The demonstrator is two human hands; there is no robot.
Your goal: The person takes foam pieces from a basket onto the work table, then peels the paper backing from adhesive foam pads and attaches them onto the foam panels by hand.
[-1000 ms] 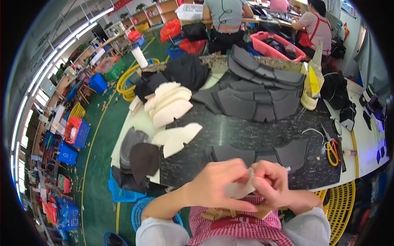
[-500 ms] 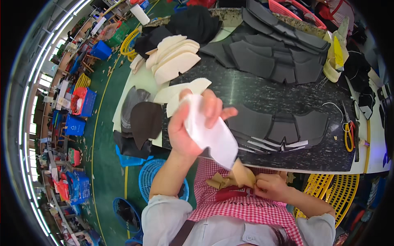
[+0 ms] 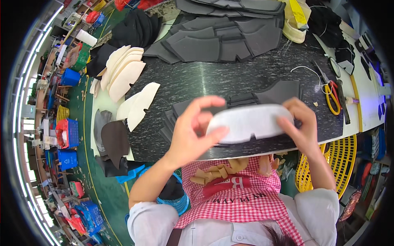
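Observation:
A white curved piece (image 3: 250, 125) with a small notch in its lower edge is held level above the table's front edge, slightly blurred. My left hand (image 3: 191, 135) pinches its left end, thumb across the face. At the opposite end my right hand (image 3: 303, 127) has its thumb on the face and fingers behind. Beneath and behind the piece lie dark grey foam-like panels (image 3: 281, 92), partly hidden. Curled tan strips (image 3: 211, 174) rest on the red checked apron (image 3: 230, 205). Left of my left hand are loose cream notched pieces (image 3: 139, 106).
Cream pieces (image 3: 125, 74) are stacked at the left, near brown pieces (image 3: 115, 139). Grey panels (image 3: 230, 41) pile up at the back. Yellow-handled scissors (image 3: 331, 98) lie at the right. A yellow basket (image 3: 340, 160) and a blue basket (image 3: 178, 197) stand below the table.
My right hand has left the tan strip at the apron and risen to the white piece's right end. The piece has turned from slanting to level. The view has shifted right.

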